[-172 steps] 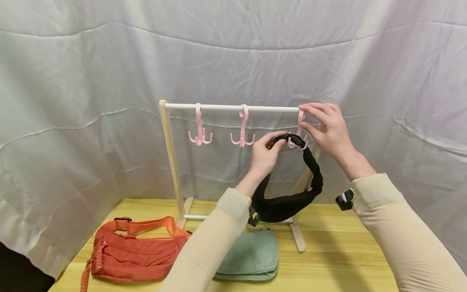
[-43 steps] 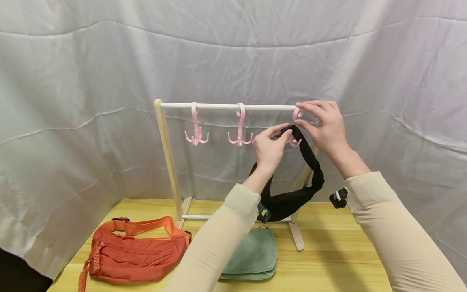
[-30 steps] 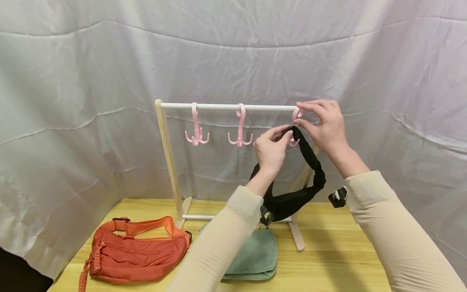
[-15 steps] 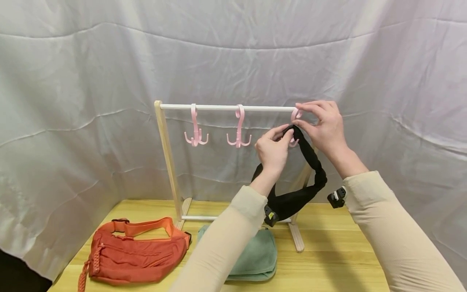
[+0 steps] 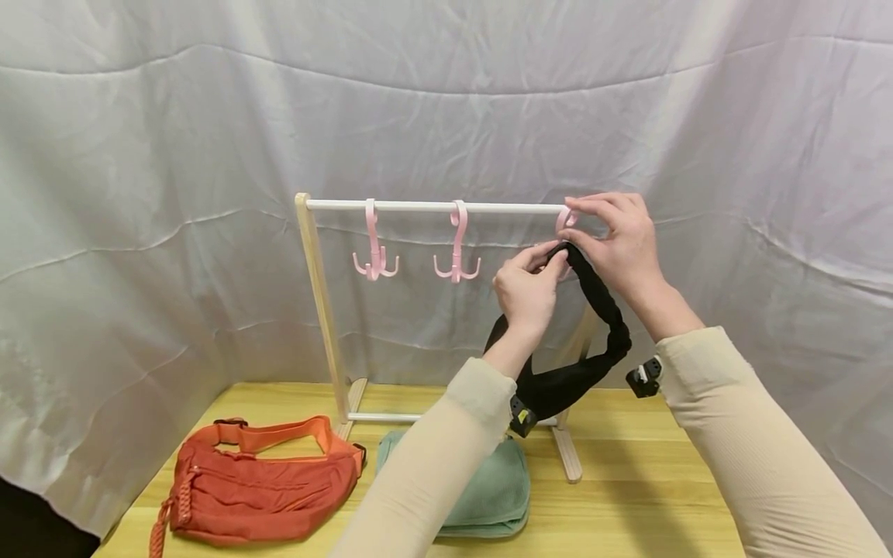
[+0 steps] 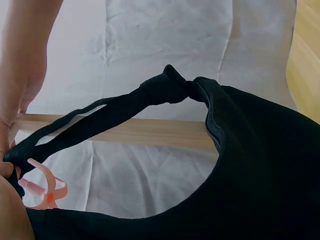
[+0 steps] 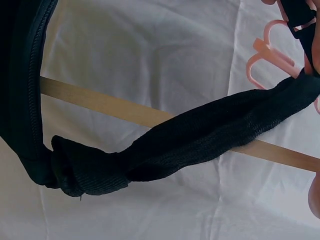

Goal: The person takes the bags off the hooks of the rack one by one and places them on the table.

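Observation:
My left hand pinches the top of the strap of a black shoulder bag in the head view. The bag hangs below in a loop; its zip and knotted strap end show in the left wrist view. At the right end of the rail, my right hand pinches the upper part of a pink hook between fingers and thumb. The strap's top lies right in front of that hook and mostly hides its prongs in the head view. Those pink prongs show close beside the strap in the right wrist view.
Two more pink hooks hang from the white rail of a wooden stand. On the wooden table lie a red-orange waist bag at left and a green pouch, partly behind my left sleeve. A grey curtain stands behind.
My left hand has shifted right and slightly down with the strap over the last second, covering more of the right hook's prongs. The right hand keeps its grip on the hook.

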A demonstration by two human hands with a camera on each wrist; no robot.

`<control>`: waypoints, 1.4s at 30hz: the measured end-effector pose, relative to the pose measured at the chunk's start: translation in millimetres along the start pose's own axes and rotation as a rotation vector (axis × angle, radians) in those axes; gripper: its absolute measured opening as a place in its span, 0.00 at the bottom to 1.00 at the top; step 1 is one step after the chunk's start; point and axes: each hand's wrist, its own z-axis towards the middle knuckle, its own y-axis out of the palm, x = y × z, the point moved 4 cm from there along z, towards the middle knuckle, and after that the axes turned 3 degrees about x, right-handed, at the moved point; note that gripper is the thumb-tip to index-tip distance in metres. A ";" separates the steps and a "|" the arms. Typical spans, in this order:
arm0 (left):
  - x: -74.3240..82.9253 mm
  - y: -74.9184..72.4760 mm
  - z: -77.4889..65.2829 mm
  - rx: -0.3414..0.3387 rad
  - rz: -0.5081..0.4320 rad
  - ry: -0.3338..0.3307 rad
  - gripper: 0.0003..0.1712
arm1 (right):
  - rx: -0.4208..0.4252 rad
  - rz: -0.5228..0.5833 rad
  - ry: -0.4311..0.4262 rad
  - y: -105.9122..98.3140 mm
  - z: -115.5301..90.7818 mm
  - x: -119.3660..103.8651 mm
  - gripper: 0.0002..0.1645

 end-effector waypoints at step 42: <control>3.4 -5.6 -12.6 -0.088 -0.079 0.110 0.10 | -0.019 -0.013 0.005 -1.2 0.4 1.0 0.28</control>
